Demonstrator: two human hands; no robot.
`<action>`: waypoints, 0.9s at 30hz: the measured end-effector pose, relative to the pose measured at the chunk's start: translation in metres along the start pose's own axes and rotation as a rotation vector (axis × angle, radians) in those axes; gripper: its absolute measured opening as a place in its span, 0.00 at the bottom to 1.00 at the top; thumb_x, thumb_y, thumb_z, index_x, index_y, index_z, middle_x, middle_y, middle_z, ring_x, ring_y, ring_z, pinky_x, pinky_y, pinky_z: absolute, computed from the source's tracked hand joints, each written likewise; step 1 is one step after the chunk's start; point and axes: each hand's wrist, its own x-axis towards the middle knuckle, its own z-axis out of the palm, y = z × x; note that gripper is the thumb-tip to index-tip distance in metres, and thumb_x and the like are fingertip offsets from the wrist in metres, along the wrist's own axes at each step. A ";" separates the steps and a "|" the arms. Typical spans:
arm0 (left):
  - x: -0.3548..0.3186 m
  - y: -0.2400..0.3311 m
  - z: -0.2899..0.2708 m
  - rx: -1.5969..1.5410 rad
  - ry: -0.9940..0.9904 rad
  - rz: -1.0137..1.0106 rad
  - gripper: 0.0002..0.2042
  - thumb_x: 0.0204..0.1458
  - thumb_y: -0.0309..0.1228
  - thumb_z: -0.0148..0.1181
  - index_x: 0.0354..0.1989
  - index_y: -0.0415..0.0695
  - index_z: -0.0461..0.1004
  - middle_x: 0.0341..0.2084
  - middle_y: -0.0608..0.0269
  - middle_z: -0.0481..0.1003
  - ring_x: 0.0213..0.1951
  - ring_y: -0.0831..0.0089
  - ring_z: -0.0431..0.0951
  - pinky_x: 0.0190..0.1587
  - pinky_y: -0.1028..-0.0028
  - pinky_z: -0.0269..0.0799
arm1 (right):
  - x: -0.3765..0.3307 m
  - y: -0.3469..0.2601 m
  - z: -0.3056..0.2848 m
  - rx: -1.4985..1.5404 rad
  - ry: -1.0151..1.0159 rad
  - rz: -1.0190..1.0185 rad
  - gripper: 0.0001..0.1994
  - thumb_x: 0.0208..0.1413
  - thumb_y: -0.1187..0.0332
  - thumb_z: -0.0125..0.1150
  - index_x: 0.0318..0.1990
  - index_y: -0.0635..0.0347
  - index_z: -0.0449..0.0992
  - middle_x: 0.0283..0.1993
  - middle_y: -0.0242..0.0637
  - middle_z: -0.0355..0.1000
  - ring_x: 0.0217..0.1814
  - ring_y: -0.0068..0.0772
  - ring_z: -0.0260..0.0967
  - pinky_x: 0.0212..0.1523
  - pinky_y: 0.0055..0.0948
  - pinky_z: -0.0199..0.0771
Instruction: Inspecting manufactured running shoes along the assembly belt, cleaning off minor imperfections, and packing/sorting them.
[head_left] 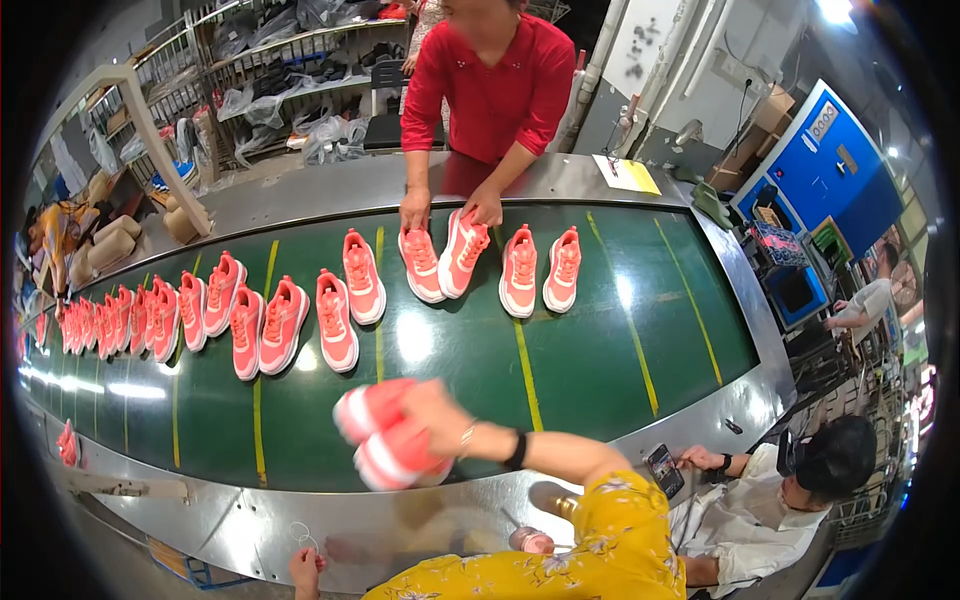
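Note:
My right hand point(432, 415), blurred by motion, grips a pair of coral sneakers point(385, 440) with white soles above the near side of the green belt. A bracelet and a black band circle that wrist. At the lower left, my left hand point(306, 572) is over the metal edge, its fingers pinched at a thin white loop point(303, 536). Beyond my right hand, single coral sneakers point(337, 325) and a close pair point(268, 330) stand on the belt.
The green conveyor belt point(640, 290) has yellow cross lines and a metal rim point(240, 520). Across it, a person in red point(490, 90) holds two sneakers point(445, 262). More sneakers line up leftward. A person point(765, 500) with a phone point(664, 470) is at the near right.

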 end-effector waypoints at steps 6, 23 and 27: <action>0.018 0.021 0.029 0.236 -0.055 0.212 0.08 0.57 0.28 0.56 0.39 0.35 0.76 0.23 0.59 0.77 0.22 0.74 0.77 0.25 0.76 0.73 | -0.060 0.184 -0.168 -0.264 0.736 0.429 0.13 0.41 0.73 0.57 0.38 0.63 0.74 0.32 0.55 0.75 0.36 0.63 0.74 0.36 0.51 0.74; -0.017 0.086 0.104 0.567 0.062 0.156 0.07 0.55 0.27 0.59 0.38 0.38 0.80 0.25 0.58 0.80 0.28 0.73 0.79 0.34 0.73 0.75 | -0.110 0.505 -0.142 -0.479 0.325 1.552 0.33 0.59 0.34 0.43 0.69 0.34 0.60 0.59 0.53 0.70 0.68 0.63 0.59 0.66 0.61 0.56; 0.000 0.078 0.120 0.624 -0.034 0.335 0.09 0.57 0.33 0.58 0.37 0.41 0.80 0.30 0.51 0.80 0.33 0.59 0.81 0.38 0.67 0.75 | -0.178 0.506 -0.149 -0.709 0.691 1.036 0.23 0.55 0.70 0.58 0.59 0.69 0.67 0.51 0.56 0.71 0.54 0.56 0.68 0.59 0.44 0.66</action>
